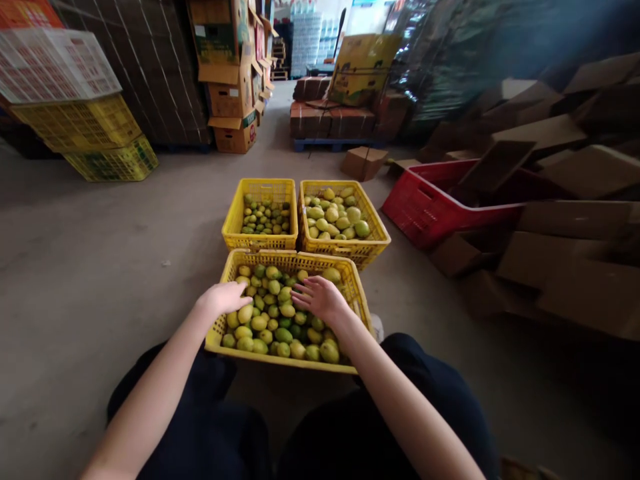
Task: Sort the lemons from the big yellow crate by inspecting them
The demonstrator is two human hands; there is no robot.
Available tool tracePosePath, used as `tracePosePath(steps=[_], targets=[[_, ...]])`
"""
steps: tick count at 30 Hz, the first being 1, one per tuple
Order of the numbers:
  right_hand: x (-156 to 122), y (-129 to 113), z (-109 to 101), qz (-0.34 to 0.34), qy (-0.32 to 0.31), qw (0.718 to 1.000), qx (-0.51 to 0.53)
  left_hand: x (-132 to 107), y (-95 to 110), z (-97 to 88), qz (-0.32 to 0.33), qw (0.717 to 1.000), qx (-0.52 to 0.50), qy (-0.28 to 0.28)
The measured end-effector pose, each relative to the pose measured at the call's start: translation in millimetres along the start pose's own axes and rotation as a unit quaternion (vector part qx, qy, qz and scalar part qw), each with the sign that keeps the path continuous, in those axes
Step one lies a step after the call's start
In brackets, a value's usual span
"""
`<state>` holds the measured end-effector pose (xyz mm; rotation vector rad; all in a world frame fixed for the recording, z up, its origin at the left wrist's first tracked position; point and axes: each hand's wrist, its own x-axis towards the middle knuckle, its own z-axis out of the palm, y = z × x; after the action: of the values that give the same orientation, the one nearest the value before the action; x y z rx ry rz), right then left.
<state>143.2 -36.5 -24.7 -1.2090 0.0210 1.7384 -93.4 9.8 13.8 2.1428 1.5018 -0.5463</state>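
Observation:
Right in front of me stands a yellow plastic crate (290, 363) holding many green and yellow lemons (283, 335). My left hand (225, 298) is over the crate's left side, fingers stretched toward the fruit, with nothing visible in it. Over the right half, my right hand (320, 298) has its fingers spread just above or against the lemons; whether it touches them I cannot tell. Behind are two more yellow crates: the left crate (229, 220) has smaller greenish fruit, and the right crate (375, 235) has larger, paler lemons (332, 215).
A red crate (430, 207) with cardboard in it stands at right, beside heaped cardboard boxes (575, 240). Stacked crates (80, 123) are at far left. Behind, a blue pallet (320, 144) carries bundled cardboard, near a column of cartons (230, 100).

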Motion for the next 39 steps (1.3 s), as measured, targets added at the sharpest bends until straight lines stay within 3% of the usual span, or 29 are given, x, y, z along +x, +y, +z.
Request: tracePosePath(steps=[3,7,13,19,24,29,32,35,37,39], targets=[[-7,2,5,-0.008,-0.017,1.000,-0.005,4,3,4.6,0.020,0.999,0.021,-0.025],[-13,-17,-1,-0.065,-0.037,0.996,0.041,21,3,18.3,0.022,0.997,0.055,-0.058],[-21,-25,0,-0.058,-0.056,0.994,0.074,70,6,71.1,0.029,0.991,0.065,-0.114],[-33,-27,5,-0.039,-0.072,0.992,0.100,104,0,136.8,-0.004,0.994,0.086,-0.065],[-51,-32,-1,-0.054,-0.098,0.989,0.098,116,-12,150.7,-0.031,0.995,0.077,-0.047],[-61,-37,-7,-0.082,-0.122,0.984,0.101,119,-18,139.1,-0.035,0.998,0.014,-0.040],[-59,-38,-7,-0.080,-0.116,0.986,0.094,116,-12,114.5,-0.003,0.997,-0.046,-0.058],[-51,-35,-8,-0.085,-0.118,0.986,0.084,97,8,66.3,0.083,0.980,-0.171,-0.061],[-44,-32,-7,-0.089,-0.096,0.989,0.073,71,28,24.3,0.169,0.940,-0.294,-0.041],[-41,-29,-5,-0.077,-0.065,0.993,0.058,43,47,-16.3,0.215,0.902,-0.371,-0.042]])
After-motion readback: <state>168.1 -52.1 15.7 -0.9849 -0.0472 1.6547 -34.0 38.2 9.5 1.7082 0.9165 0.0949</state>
